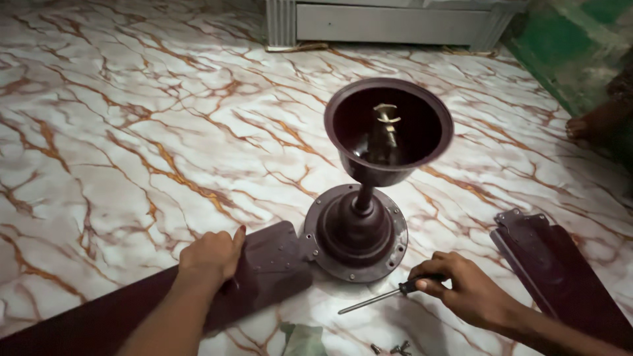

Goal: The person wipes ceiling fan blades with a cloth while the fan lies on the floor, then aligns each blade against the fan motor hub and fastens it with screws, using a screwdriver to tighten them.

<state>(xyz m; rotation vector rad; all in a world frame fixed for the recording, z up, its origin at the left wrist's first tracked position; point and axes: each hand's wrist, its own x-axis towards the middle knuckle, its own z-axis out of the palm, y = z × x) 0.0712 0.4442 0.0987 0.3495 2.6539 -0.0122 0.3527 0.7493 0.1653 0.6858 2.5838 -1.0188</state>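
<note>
The dark ceiling fan motor (pixel 357 232) sits on the marble floor (pixel 132 132), its cup-shaped cover (pixel 389 128) standing above it on the rod. Left of the motor, the left hand (pixel 212 254) presses flat, fingers loose, on the attached fan blade (pixel 264 267). Just in front of the motor, the right hand (pixel 461 287) grasps a screwdriver (pixel 386 296). More blades (pixel 560 277) lie to the motor's right.
</note>
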